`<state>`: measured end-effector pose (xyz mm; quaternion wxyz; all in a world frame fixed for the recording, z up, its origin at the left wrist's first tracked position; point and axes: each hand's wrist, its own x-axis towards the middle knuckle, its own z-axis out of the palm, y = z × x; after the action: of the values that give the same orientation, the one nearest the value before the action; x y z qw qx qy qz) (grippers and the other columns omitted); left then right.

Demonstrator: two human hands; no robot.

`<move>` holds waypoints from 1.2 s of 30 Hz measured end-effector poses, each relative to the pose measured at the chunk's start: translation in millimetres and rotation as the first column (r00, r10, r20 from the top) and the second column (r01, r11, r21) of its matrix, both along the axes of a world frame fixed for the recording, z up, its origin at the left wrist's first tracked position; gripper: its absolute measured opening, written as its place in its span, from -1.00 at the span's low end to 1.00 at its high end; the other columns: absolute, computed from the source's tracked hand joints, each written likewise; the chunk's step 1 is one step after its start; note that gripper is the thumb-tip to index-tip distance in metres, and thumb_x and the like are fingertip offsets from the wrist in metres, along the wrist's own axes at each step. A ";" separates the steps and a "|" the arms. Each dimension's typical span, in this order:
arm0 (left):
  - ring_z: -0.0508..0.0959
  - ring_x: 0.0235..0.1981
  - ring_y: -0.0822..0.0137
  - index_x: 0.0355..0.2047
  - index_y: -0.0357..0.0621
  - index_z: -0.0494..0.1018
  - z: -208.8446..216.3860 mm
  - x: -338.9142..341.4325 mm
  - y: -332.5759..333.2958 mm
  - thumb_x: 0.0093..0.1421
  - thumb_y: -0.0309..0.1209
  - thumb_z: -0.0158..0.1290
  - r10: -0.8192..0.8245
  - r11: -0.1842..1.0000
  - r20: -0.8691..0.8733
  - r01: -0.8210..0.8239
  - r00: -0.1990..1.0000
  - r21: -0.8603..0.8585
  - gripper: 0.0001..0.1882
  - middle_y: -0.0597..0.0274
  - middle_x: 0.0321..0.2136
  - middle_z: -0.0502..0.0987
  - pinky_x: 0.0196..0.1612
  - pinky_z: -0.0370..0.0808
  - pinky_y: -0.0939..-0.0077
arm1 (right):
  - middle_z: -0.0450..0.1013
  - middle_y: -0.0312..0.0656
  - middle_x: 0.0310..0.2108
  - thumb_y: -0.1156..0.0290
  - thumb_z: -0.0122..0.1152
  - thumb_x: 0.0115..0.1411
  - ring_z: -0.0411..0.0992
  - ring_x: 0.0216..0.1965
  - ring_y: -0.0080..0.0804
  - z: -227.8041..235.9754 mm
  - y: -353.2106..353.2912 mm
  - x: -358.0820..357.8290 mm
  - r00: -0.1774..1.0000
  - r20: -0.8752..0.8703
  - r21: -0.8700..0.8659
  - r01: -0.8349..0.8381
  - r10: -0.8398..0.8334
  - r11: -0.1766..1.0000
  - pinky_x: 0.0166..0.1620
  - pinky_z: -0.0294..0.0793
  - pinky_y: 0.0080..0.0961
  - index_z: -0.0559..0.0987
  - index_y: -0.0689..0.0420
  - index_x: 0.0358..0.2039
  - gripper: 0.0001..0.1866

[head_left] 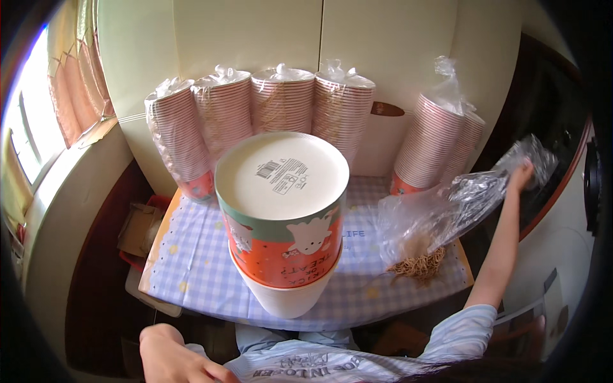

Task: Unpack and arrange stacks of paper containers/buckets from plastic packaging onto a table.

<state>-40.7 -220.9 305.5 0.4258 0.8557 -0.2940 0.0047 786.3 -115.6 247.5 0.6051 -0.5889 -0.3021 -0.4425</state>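
Bags (469,198), clear and crumpled, extended leftward from the right hand (524,171), which gripped them tightly; rubber bands (419,264) lay below-left of it. Left hand (174,355) was partly cropped, its opening indeterminable; the tall tub stack (284,242) stood beyond it, rightward

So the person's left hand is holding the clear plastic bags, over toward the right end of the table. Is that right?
Not quite: the right hand holds the clear plastic bags, toward the right end of the table, as the head view shows.
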 end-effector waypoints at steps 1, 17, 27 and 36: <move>0.40 -0.22 0.31 -0.46 -0.07 0.48 37.7 25.2 10.7 0.13 -0.29 -0.07 -0.191 0.882 -0.558 0.390 0.808 0.263 -0.82 0.34 -0.30 0.46 -0.26 0.26 0.44 | 0.35 0.03 -0.15 0.43 -0.16 0.17 0.30 -0.08 -0.12 -18.7 39.3 -51.3 0.999 -0.029 -0.106 -0.036 0.033 0.994 0.03 0.19 -0.37 0.37 0.28 -0.17 -0.73; 0.31 -0.56 0.31 -0.66 -0.13 0.28 -200.1 -108.2 -38.8 -0.06 -0.19 0.12 0.919 0.160 0.347 -0.629 -0.186 -0.760 -0.68 0.25 -0.67 0.29 -0.56 0.29 0.46 | 0.34 -0.27 -0.16 -0.03 0.28 -0.29 0.24 -0.06 -0.25 -203.3 -6.1 -285.6 0.665 0.124 -0.950 0.294 0.737 -0.106 0.07 0.07 -0.26 0.41 0.04 -0.18 -0.35; 0.34 -0.54 0.29 -0.62 -0.19 0.31 -201.9 -101.3 -34.4 -0.10 -0.14 0.15 0.939 0.070 0.281 -0.688 -0.199 -0.722 -0.63 0.19 -0.64 0.33 -0.53 0.32 0.46 | 0.38 0.05 -0.46 0.57 -0.07 -0.05 0.35 -0.32 0.03 -147.8 54.7 -233.1 0.975 -0.075 -0.888 -0.160 0.209 0.432 -0.28 0.33 -0.16 0.41 0.10 -0.43 -0.86; 0.37 -0.52 0.28 -0.58 -0.24 0.34 -207.3 -97.6 -33.5 -0.13 -0.09 0.18 0.947 -0.044 0.209 -0.740 -0.246 -0.672 -0.57 0.13 -0.61 0.37 -0.50 0.35 0.46 | 0.34 0.00 -0.27 0.44 -0.12 0.08 0.33 -0.23 -0.05 -188.9 108.4 -198.0 0.814 -0.506 -0.523 -0.551 0.284 0.650 -0.16 0.29 -0.35 0.35 0.20 -0.20 -0.75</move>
<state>-138.2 -254.5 98.3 0.2739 0.6535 0.2814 0.6471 588.3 -7.2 58.6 0.4955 -0.7466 -0.4428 -0.0318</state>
